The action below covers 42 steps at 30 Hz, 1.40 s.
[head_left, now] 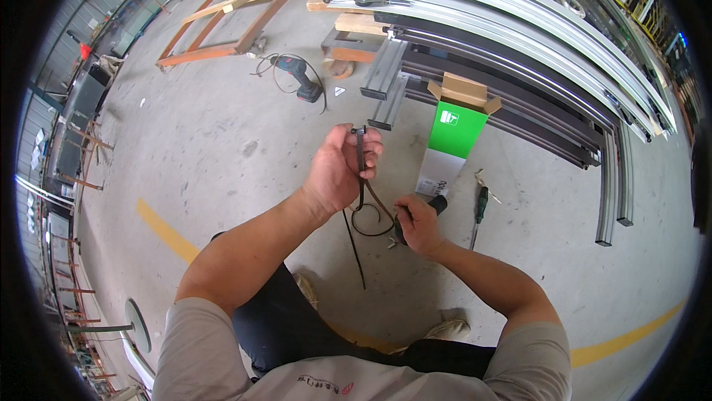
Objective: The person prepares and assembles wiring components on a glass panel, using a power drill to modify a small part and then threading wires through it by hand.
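Observation:
My left hand (343,167) is raised in the middle, its fingers closed around a narrow, dark ribbed piece (360,150) held upright. Thin, flexible dark strips (353,245) hang below it; one curls into a loop and another stretches toward my right hand (419,224). The right hand is lower and to the right, fingers pinched together where that strip reaches them. What lies inside its grip is mostly hidden. Just beyond its knuckles a black rounded object (440,204) shows, partly covered by the hand.
An open green-and-white carton (452,130) stands ahead of my right hand. A screwdriver (480,207) lies right of it. Farther off is a cordless drill (300,78) with a loose dark strip around it. Long metal profiles (504,30) rest on supports, their ends jutting toward me.

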Each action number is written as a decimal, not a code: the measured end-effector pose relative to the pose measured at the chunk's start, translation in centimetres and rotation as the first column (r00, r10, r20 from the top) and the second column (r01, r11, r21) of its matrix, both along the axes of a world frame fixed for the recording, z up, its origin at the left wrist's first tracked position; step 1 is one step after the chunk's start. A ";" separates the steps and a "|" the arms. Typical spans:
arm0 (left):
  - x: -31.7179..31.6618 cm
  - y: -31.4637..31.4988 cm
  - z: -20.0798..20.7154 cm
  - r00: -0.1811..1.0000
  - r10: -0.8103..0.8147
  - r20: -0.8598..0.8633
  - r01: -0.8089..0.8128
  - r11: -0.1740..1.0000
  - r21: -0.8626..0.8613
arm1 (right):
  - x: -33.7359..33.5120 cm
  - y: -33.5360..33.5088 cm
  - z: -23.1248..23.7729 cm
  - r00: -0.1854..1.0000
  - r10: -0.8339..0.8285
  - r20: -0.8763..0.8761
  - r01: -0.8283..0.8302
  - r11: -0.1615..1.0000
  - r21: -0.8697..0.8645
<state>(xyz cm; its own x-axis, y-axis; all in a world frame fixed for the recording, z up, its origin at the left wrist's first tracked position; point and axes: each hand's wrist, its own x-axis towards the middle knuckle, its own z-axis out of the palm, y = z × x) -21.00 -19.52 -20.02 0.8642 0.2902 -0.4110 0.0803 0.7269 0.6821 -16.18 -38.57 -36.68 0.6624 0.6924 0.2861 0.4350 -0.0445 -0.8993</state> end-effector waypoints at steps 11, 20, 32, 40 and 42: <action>-0.6 2.0 0.1 0.999 0.019 0.037 -0.020 0.999 0.031 | 1.8 -1.2 -1.2 0.984 0.162 -0.076 -0.170 0.979 -0.116; -1.2 2.9 0.8 0.997 -0.035 0.065 0.035 0.999 0.000 | 3.4 -2.4 -3.9 0.916 0.400 0.038 -0.374 0.882 -0.286; -1.1 5.1 1.3 1.000 -0.009 -0.009 0.010 0.992 0.122 | 5.1 -5.7 -9.1 0.787 0.499 0.363 -0.317 0.832 -0.455; -3.6 7.3 0.2 0.999 -0.041 -0.032 0.046 0.982 0.183 | 3.9 -3.0 -9.2 0.852 0.437 0.289 -0.310 0.865 -0.395; -1.2 6.0 1.8 0.997 -0.066 -0.052 0.075 0.977 0.200 | 5.1 -3.7 -7.8 0.945 0.316 -0.080 -0.322 0.865 -0.385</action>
<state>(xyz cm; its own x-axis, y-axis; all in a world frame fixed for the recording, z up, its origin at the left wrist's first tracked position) -22.16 -13.54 -18.17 0.8675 0.3104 -0.3886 0.1598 0.5660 0.8088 -11.12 -42.30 -44.47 0.3887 0.9196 -0.0565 0.4725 -0.2516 -0.8447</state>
